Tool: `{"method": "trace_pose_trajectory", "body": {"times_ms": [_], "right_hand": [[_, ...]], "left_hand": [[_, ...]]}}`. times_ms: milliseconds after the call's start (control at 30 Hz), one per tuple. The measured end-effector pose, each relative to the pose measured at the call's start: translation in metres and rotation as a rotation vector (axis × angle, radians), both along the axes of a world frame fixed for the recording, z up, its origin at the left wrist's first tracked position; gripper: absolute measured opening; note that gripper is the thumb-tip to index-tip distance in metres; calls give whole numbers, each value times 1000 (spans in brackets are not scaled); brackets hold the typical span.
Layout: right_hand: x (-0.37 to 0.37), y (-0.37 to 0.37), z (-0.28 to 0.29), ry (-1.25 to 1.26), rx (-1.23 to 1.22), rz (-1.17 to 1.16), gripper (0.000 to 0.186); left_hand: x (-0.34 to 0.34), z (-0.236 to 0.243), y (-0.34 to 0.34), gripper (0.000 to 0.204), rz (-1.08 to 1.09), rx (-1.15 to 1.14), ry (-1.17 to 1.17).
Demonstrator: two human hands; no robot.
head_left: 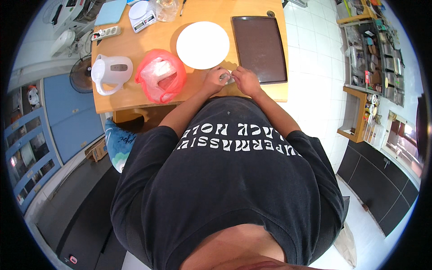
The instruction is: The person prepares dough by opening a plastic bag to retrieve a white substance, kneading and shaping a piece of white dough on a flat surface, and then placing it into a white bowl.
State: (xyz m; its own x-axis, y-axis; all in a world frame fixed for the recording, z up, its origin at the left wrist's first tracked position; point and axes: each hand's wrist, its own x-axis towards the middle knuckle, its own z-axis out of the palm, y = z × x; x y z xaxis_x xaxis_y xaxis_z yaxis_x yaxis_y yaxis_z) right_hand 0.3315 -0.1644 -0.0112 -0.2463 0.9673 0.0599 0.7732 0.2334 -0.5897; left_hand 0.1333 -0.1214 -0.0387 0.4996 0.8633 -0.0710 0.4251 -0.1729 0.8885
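My left hand [217, 78] and my right hand [245, 80] meet at the near edge of the wooden table [201, 90], both with fingers curled on a small pale object [229, 77] that I cannot make out. Just beyond them is a round white plate or board [202, 44]. A dark brown rectangular tray [262, 49] lies to the right of my right hand. Left of my hands sits a red translucent plastic bag [172, 72] with white contents [159, 68] showing in its opening; what these are is unclear.
A white kettle [108, 72] stands at the table's left, with a power strip [105, 33], kitchen scale [140, 16], light-blue board [111, 11] and clear bag [165, 10] behind. A fan [81, 74] stands left of the table, a blue patterned cushion [115, 146] below; shelving [369, 54] lines the right wall.
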Motion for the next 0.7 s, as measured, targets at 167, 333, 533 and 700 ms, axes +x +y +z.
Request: {"method": "trace_pose_trajectory", "body": {"times_ms": [167, 333, 533, 700], "right_hand": [[3, -3, 0, 10, 17, -22, 8], [3, -3, 0, 22, -4, -50, 9], [0, -3, 4, 42, -33, -80, 9], [3, -3, -1, 88, -72, -128, 9]], "left_hand": [[0, 7, -1, 13, -4, -7, 51], [1, 2, -4, 13, 27, 7, 66], [3, -12, -7, 16, 34, 83, 72], [10, -2, -10, 15, 68, 205, 36]]}}
